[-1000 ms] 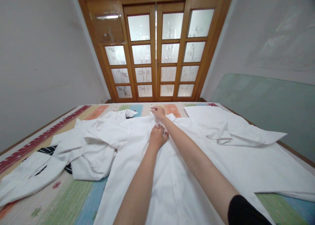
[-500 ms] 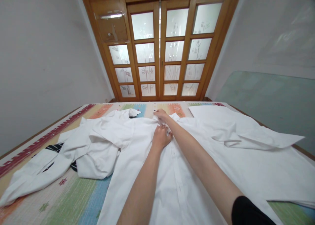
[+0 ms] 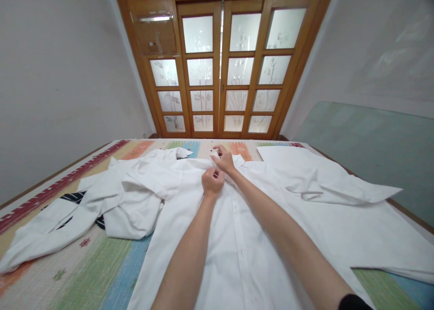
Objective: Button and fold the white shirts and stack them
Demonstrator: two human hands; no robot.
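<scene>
A white button-up shirt [image 3: 222,251] lies spread with its collar toward the doors and its button placket running down the middle. At the collar, my left hand [image 3: 213,181] is closed, fingers curled and gripping the shirt fabric near the neck opening. Just beyond it, my right hand [image 3: 224,159] hovers over the collar with thumb and forefinger apart. A bit of white collar shows beside those fingers, and nothing is plainly pinched between them.
Another crumpled white garment [image 3: 132,210] with black-striped parts lies to the left. White sleeve cloth [image 3: 339,188] spreads to the right. Beneath is a striped colourful bedcover [image 3: 95,264]. Wooden glazed doors [image 3: 220,93] stand at the far end, with walls either side and a pale green panel [image 3: 366,138] at right.
My left hand has shifted slightly left and away from me. My right hand's thumb and forefinger have spread apart, coming off the collar. The view has moved a little.
</scene>
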